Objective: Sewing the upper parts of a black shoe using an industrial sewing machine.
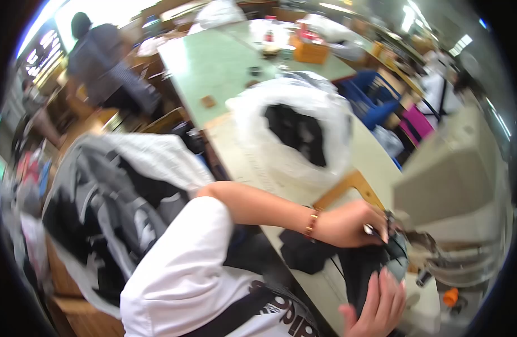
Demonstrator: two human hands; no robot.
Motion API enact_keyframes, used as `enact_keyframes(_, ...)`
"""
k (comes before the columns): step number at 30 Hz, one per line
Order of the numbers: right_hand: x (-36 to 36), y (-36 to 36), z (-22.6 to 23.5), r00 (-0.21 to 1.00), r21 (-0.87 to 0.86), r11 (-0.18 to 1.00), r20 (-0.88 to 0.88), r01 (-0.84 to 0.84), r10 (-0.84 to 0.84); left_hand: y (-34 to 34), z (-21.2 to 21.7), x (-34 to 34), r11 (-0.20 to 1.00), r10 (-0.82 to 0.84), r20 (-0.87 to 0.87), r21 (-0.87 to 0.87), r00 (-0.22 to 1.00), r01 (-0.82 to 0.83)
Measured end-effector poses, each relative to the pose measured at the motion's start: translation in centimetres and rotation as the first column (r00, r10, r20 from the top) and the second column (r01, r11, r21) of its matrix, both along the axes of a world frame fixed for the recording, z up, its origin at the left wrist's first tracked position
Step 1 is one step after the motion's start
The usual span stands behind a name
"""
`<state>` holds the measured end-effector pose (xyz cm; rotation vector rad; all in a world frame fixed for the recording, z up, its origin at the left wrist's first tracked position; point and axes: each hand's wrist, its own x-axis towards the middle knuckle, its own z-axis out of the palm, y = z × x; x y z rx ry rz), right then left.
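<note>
A piece of black fabric (362, 269) lies on the pale table (241, 163) under the needle area of a grey sewing machine (455, 185). My left hand (348, 224), with a beaded bracelet on the wrist, pinches the fabric right beside the presser foot (396, 247). Lower down, my right hand (377, 306) grips the near part of the same fabric, fingers pointing toward the machine. The needle itself is blurred and hard to make out.
A clear plastic bag (269, 112) with black cloth stands on the table behind my left arm. A sack of grey and black garments (109, 196) sits at my left. Farther off are a green table (213, 62), an orange box (310, 51), a blue crate (373, 98) and a standing person (101, 62).
</note>
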<state>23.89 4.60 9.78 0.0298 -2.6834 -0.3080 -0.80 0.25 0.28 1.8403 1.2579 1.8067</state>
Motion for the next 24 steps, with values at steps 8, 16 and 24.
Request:
enact_keyframes(8, -2.2, -1.6, -5.6, 0.87, 0.52, 0.739, -0.019, 0.429, -0.492, 0.0, -0.1, 0.8, 0.992, 0.075, 0.093, -0.111, 0.993, -0.064)
enact_keyframes(16, -2.7, 2.2, -7.4, 0.863, 0.225, 0.833, -0.15, 0.505, -0.483, 0.3, -0.6, 1.3, 0.991, 0.121, 0.066, 0.044, 0.99, -0.124)
enact_keyframes(24, -4.1, -0.3, -7.5, 0.895, 0.262, 0.859, -0.203, 0.44, -0.397, 0.6, -1.1, 1.9, 0.989, 0.146, 0.119, 0.013, 0.982, -0.148)
